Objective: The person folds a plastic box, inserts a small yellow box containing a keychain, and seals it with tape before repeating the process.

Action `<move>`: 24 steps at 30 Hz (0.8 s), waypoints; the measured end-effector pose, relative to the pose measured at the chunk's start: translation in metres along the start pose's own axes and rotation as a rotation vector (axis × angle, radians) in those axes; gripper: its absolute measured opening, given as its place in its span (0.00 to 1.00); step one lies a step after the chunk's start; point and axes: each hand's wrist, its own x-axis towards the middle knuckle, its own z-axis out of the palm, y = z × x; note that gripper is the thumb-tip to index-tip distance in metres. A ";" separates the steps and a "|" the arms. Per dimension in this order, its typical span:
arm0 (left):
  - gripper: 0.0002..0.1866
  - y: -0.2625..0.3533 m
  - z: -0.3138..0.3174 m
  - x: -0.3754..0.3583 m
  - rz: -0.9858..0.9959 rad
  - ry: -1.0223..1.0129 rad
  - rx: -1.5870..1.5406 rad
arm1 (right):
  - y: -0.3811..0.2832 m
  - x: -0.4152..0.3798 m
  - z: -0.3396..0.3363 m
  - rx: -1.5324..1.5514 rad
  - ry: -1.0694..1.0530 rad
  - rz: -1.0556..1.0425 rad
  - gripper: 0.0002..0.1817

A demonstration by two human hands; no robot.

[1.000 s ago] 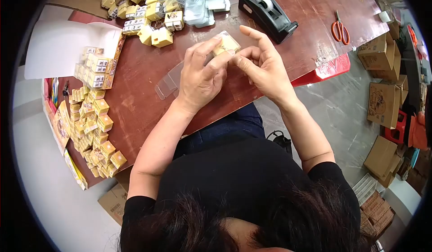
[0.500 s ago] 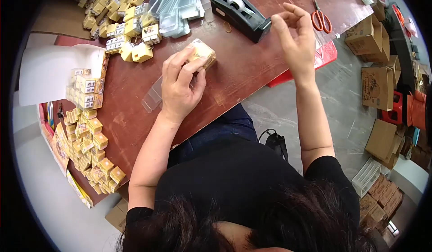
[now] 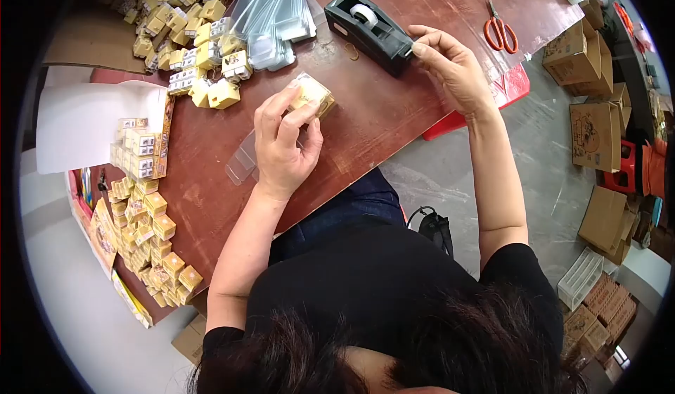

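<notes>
My left hand [image 3: 285, 144] is closed around a small yellow box [image 3: 313, 97] with a clear plastic cover, held just over the table. Beneath that hand, a flat clear plastic sleeve [image 3: 243, 160] sticks out to the left. At the cutter end of the black tape dispenser [image 3: 369, 32], my right hand [image 3: 450, 67] pinches thumb and index finger together on the end of the tape. The tape itself barely shows there. Inside the dispenser sits a white-cored tape roll [image 3: 363, 16].
Clear plastic sleeves [image 3: 281, 21] lie stacked beside a heap of yellow house-shaped pieces [image 3: 223, 93]. An open white carton [image 3: 84, 123] and piled small yellow boxes [image 3: 144, 229] stand at left. Red-handled scissors [image 3: 500, 34] lie at right. Cardboard boxes [image 3: 594, 134] and a red stool [image 3: 510, 91] stand beyond the table edge.
My right hand has lowered slightly, and its fingers have drawn together at the dispenser's cutter end. My left hand keeps its hold on the box, nearly still.
</notes>
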 end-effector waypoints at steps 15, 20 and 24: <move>0.19 0.012 -0.033 0.032 -0.958 0.267 -1.169 | -0.011 -0.050 0.059 -0.426 0.259 -0.360 0.06; 0.19 0.019 -0.037 0.032 -0.907 0.258 -1.125 | -0.023 -0.058 0.117 -0.068 -0.186 -0.112 0.15; 0.19 0.021 -0.043 0.027 -0.898 0.258 -1.072 | -0.029 -0.046 0.128 -0.028 -0.255 0.003 0.20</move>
